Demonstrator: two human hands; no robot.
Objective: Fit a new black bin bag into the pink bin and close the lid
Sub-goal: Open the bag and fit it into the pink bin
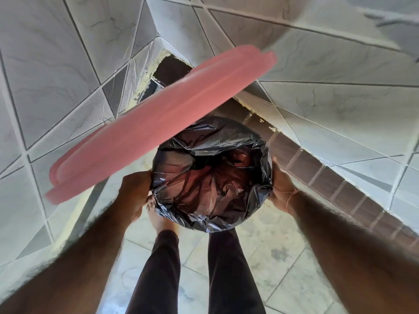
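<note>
The black bin bag (212, 175) lines the bin, folded over its rim. The left hand (136, 189) and right hand (281, 189) grasp its sides. The pink lid (158, 123) is raised at the far left.

Readable text: none
Pink lid (158, 123): plain, no label or brand
Black bin bag (210, 177): no print
Wall tiles (56, 53): veined pattern only, no signs

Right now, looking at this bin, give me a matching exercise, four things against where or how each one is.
Things:
1 lid
2 bin bag
3 left hand
4 right hand

States:
A lining the bin, folded over its rim
B raised open, tilted
C on the bin's right side
D on the bin's left side

Pairs: 1-B, 2-A, 3-D, 4-C
</note>
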